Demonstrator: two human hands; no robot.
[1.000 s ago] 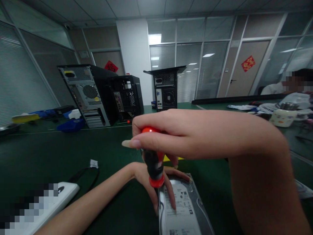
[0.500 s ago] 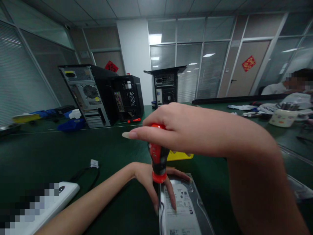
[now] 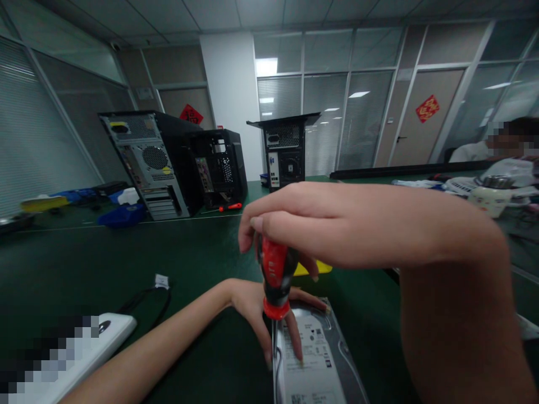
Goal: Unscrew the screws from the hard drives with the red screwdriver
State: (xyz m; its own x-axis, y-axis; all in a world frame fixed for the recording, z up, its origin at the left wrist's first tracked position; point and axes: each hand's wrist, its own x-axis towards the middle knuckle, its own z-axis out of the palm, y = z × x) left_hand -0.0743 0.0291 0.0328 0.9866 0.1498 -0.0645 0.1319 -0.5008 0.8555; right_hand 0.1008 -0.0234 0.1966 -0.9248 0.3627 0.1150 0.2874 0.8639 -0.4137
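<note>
A hard drive [image 3: 314,359] with a white label lies on the green table at the bottom centre. My left hand [image 3: 252,306] rests over its far left part, fingers spread. One finger presses on the label, others reach the far right corner, and the thumb is at the left edge. Above the drive, my right hand [image 3: 307,224] has its fingers around the top of a red and black screwdriver [image 3: 278,275]. The screwdriver stands nearly upright, its shaft running down by the drive's left edge. I cannot make out where its tip sits.
Behind the hands is a yellow object [image 3: 320,267], partly hidden. Computer cases [image 3: 154,163] stand at the back, with another screwdriver [image 3: 231,207] and a blue tray [image 3: 123,215] near them. A white power strip [image 3: 113,331] lies left. A mug [image 3: 488,199] and a person [image 3: 475,151] are at right.
My right hand has turned on the screwdriver handle: the thumb has come in from pointing left and the fingers have curled round. The left hand and hard drive look unmoved.
</note>
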